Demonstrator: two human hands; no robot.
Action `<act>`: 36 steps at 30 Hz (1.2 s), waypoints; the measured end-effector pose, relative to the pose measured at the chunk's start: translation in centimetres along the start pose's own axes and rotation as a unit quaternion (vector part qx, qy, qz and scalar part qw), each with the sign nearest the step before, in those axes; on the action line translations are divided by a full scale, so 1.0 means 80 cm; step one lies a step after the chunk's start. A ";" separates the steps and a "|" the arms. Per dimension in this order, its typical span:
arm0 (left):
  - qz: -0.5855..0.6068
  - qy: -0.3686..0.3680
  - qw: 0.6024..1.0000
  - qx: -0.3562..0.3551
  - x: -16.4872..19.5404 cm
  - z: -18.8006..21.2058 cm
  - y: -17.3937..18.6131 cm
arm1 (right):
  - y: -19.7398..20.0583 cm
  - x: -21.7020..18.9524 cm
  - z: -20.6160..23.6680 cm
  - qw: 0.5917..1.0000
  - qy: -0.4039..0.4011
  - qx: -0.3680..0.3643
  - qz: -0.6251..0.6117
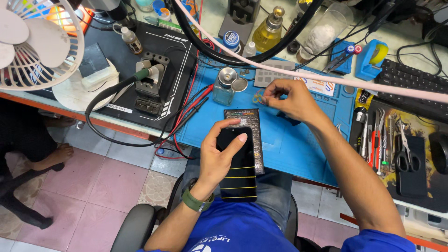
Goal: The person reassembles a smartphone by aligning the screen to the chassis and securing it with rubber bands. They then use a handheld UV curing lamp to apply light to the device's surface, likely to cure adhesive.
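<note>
Seen from the head camera, looking down at a cluttered repair bench point(116, 122). The left hand point(219, 158) is curled around a black phone point(238, 163), gripping it from the left side with the thumb laid across the upper part of the dark screen. Several thin yellow rubber bands point(238, 178) cross the lower half of the phone. The phone is held above the person's lap, at the near edge of a blue mat point(289, 144) on the bench, and overlaps a dark flat packet point(249, 119) lying under it. The left forearm rises from the bottom of the view, with a green watch point(196, 201) on the wrist. The right hand point(287, 99) reaches forward over the mat, fingers pinched shut on a small loop of rubber band point(258, 97). Just beside it stands a small glass bottle point(224, 88). The right arm stretches diagonally from the lower right. Tweezers and scissors point(405, 156) lie to the right.
</note>
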State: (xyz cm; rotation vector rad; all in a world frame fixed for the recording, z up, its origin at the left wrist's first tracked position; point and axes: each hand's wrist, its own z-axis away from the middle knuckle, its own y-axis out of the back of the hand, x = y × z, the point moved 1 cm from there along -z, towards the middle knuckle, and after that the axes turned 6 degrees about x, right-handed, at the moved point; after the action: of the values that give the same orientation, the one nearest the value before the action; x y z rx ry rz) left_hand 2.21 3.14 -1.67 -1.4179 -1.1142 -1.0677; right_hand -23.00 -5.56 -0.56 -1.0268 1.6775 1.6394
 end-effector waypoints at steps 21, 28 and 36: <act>0.279 0.265 0.901 -0.198 -0.012 -0.009 -0.030 | -0.054 -0.054 0.125 0.904 -0.092 0.176 -0.378; 0.281 0.309 0.885 -0.208 -0.020 -0.004 -0.041 | -0.066 -0.059 0.160 0.880 -0.021 0.279 -0.383; 0.317 0.258 0.911 0.046 0.012 -0.036 -0.047 | -0.101 -0.119 0.236 0.900 0.157 0.405 0.043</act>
State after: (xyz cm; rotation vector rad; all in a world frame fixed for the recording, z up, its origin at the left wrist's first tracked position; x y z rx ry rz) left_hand -1.44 0.67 0.25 -1.1915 -0.2751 -0.8199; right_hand -13.23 14.77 1.36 -0.7993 2.3354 0.6670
